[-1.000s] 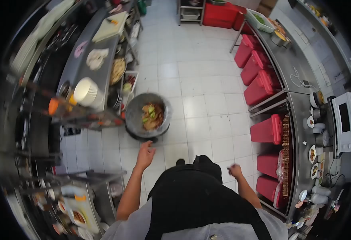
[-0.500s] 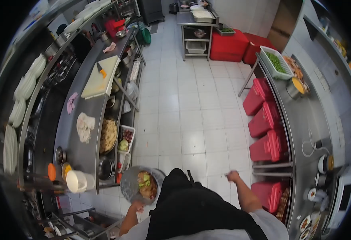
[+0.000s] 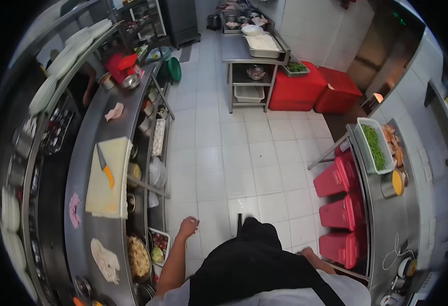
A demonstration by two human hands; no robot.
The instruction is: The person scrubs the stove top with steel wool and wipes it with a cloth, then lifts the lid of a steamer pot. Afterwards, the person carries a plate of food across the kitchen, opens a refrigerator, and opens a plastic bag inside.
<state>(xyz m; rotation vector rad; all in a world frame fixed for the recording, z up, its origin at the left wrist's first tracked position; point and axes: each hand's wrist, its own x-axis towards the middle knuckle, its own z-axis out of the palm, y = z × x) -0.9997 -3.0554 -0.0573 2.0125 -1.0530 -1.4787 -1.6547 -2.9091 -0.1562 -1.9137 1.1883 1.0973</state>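
My left hand [image 3: 189,226] hangs over the floor beside the left steel counter [image 3: 113,116], its fingers loosely curled; whether anything is in them cannot be made out. Low at the right, my right hand [image 3: 307,252] is near the red lidded bins [image 3: 340,249], partly hidden, its fingers unclear. On the left counter lie a white cutting board [image 3: 99,194] with an orange-handled knife [image 3: 105,166] on it, a pale cloth [image 3: 105,261] and a pink cloth [image 3: 75,210]. A large bowl of pale food pieces [image 3: 138,257] sits under the counter's edge.
Tiled floor [image 3: 214,168] runs ahead between the counters. A steel table [image 3: 234,53] with a tray stands at the far end, beside red boxes [image 3: 296,91]. The right counter [image 3: 382,214] holds a basket of green vegetables [image 3: 374,145]. Part of a person [image 3: 88,84] shows behind the left shelves.
The view has moved forward along the aisle. The lined bin with food scraps has passed out of sight, and the cutting board and far table are nearer. My right hand is lower in the view.
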